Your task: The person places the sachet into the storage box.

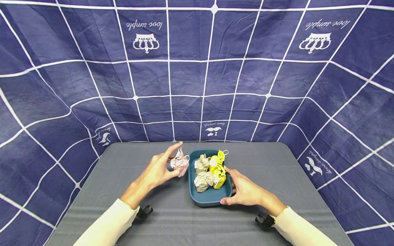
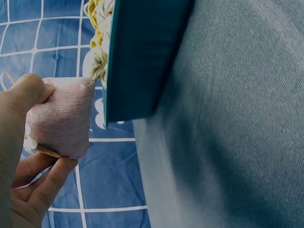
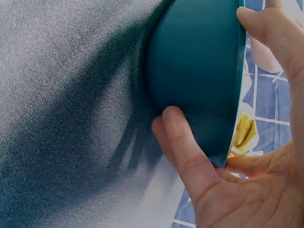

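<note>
A small pale pink drawstring pouch [image 1: 180,164] with a white flower hangs in my left hand [image 1: 158,169], just left of a blue plastic bin [image 1: 209,199]. In the left wrist view, thumb and fingertips pinch the pouch [image 2: 61,114] from opposite sides, above the table surface. My right hand [image 1: 246,189] grips the bin's right side, thumb at the near rim and the forefinger at the far rim; its other fingers lie along the outer wall [image 3: 199,71]. Inside the bin sit two beige pouches [image 1: 203,181] and yellow pouches [image 1: 219,171], one yellow top leaning over the rim.
Grey cloth covers the table [image 1: 246,225] under the bin. A dark blue curtain [image 1: 191,78] with white grid lines stands behind the table and along both sides. Black straps with small mounts [image 1: 144,212] sit at both wrists.
</note>
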